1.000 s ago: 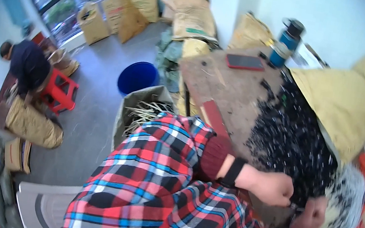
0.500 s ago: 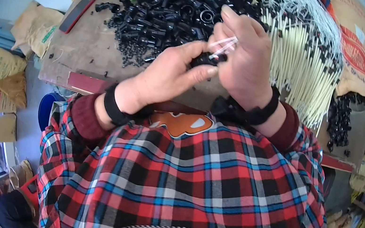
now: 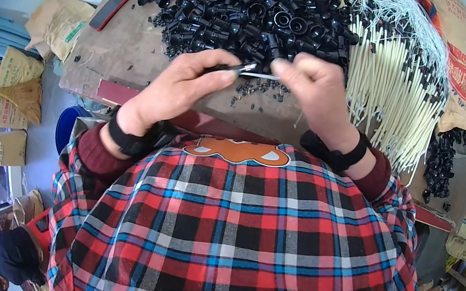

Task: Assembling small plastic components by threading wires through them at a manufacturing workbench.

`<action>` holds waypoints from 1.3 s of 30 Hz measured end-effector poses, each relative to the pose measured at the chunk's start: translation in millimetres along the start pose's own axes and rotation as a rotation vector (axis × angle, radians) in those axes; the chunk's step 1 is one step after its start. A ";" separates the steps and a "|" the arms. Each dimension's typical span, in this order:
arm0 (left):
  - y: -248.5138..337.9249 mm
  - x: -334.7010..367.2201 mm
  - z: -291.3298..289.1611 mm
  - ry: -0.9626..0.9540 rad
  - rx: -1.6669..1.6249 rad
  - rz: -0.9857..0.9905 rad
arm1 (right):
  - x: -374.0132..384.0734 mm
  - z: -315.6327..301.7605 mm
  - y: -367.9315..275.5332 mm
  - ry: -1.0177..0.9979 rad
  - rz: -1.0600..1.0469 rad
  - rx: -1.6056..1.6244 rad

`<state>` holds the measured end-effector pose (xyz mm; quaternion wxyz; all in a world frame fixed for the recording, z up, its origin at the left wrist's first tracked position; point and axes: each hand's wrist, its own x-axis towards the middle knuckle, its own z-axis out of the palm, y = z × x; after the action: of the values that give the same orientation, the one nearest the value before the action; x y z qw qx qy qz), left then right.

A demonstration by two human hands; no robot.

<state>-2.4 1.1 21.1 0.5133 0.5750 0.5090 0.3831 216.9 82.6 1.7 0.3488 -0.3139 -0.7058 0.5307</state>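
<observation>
My left hand (image 3: 181, 85) is closed around a small black plastic fitting (image 3: 248, 67), whose tip shows past the thumb and forefinger. A thin white strand (image 3: 266, 76) runs straight from beside that fitting toward my right hand (image 3: 321, 95). The right thumb and curled fingers pinch its far end. Both hands hover over the near side of a large heap of black plastic fittings (image 3: 223, 16). Small black bits (image 3: 262, 91) lie scattered on the table between the hands. Most of the held fitting is hidden by my left fingers.
Right of the heap lies a thick bundle of cream-coloured thin tubes (image 3: 397, 92) with black ends, below a tangle of white strands (image 3: 411, 21). A phone with a red edge (image 3: 113, 7) rests on the table (image 3: 117, 66) at the left. More black parts (image 3: 442, 163) sit far right.
My hands have drawn apart, the right one moving down and right. The white strand, looped before, is now stretched straight between them. My view has shifted slightly.
</observation>
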 end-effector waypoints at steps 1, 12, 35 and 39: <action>-8.1 -10.9 -8.1 0.029 -0.007 0.005 | -2.6 3.7 0.3 -0.100 -0.014 -0.091; -56.7 -191.0 -121.9 0.597 0.701 -0.375 | -29.1 -35.0 19.1 -0.599 0.260 -0.180; -23.4 96.3 41.5 0.012 1.322 -0.171 | -31.8 -235.1 82.9 0.537 0.405 -1.058; -26.7 89.9 30.5 -0.024 1.153 -0.195 | -27.1 -240.8 85.7 0.661 0.238 -0.828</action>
<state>38.8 81.8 -17.9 0.1561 0.7161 0.6802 -0.0114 437.1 208.8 -39.1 0.3367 -0.6530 -0.6681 0.1173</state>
